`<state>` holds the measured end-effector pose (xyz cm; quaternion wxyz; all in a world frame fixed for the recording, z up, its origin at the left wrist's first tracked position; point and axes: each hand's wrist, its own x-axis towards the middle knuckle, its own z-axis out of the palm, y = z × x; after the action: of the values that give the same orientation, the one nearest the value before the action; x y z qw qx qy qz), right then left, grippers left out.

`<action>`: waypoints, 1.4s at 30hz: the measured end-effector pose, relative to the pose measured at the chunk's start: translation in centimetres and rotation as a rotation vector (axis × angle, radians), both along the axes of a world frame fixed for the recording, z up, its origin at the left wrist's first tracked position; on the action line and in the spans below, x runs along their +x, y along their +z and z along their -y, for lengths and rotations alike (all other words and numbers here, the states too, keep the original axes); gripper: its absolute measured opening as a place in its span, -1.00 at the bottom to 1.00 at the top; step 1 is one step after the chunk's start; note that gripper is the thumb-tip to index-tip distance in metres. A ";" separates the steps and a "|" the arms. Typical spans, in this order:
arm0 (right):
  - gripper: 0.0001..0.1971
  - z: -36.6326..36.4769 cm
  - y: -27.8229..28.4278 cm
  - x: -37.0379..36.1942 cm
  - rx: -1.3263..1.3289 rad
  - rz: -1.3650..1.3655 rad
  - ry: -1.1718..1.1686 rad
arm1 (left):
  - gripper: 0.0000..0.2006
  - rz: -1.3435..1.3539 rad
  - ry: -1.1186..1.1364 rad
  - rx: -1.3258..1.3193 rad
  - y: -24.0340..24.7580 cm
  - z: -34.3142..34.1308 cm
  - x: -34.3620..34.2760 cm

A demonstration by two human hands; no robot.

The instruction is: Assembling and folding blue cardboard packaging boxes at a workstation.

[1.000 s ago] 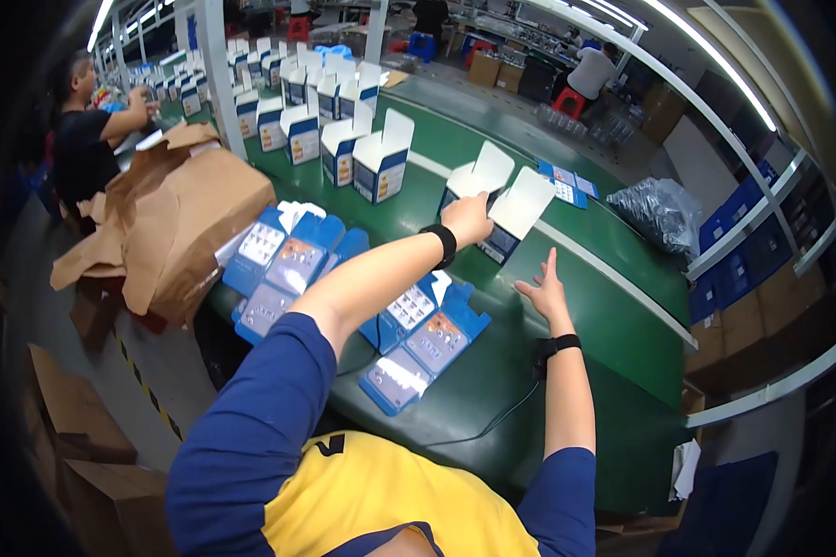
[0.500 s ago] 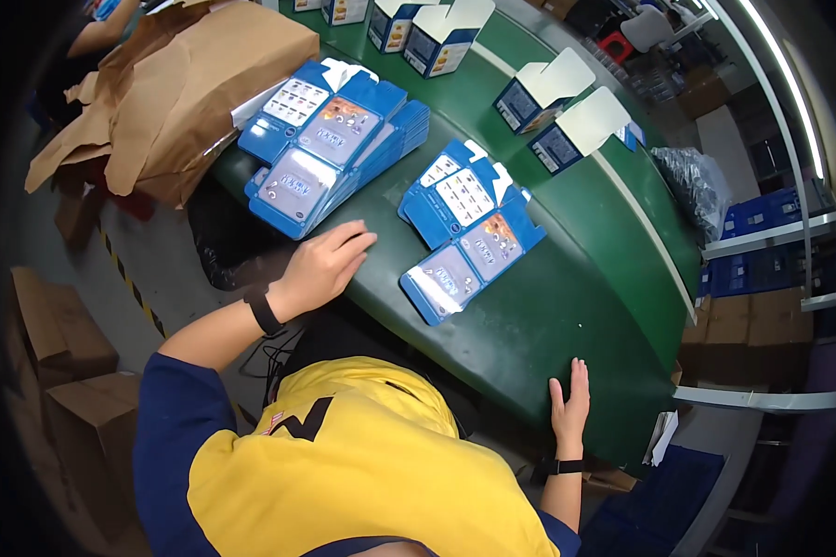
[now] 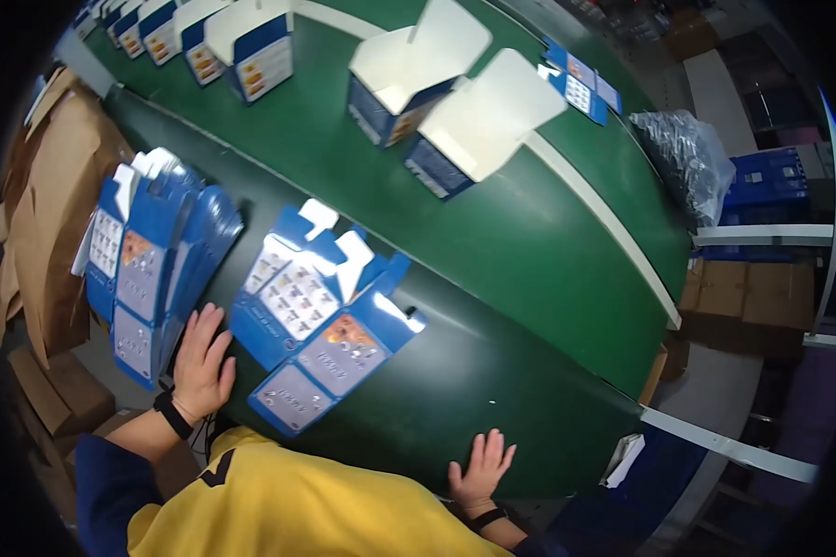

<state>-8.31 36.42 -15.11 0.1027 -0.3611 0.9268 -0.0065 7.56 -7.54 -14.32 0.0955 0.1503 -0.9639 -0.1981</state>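
My left hand (image 3: 202, 364) lies flat on the dark green table (image 3: 492, 371), fingers spread, between a tall stack of flat blue cartons (image 3: 149, 269) and a smaller pile of flat blue cartons (image 3: 320, 325). It holds nothing. At the table's near edge rests my right hand (image 3: 480, 467), palm down and empty, with a black band on the wrist. Two folded-up blue and white boxes (image 3: 437, 97) stand open on the green conveyor belt (image 3: 567, 232) beyond.
More open boxes (image 3: 251, 42) stand in a row at the belt's far left. Brown paper wrapping (image 3: 42, 195) hangs off the table's left end above cardboard boxes (image 3: 60, 395). A black plastic bag (image 3: 692, 162) and blue crates (image 3: 771, 176) lie to the right.
The view has tilted down and closer to the table. My left hand slid left to the gap between the two carton stacks. My right hand stays at the near edge.
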 end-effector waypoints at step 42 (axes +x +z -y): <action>-0.10 22.1 7.2 -2.0 -1.024 1.600 -0.599 | -0.17 -0.056 0.058 0.224 2.7 -2.1 -8.8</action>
<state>-10.33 14.35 -7.94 0.5233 -0.0026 0.5231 -0.6726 -1.25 -5.44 -11.66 0.1107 0.1821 -0.9279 -0.3059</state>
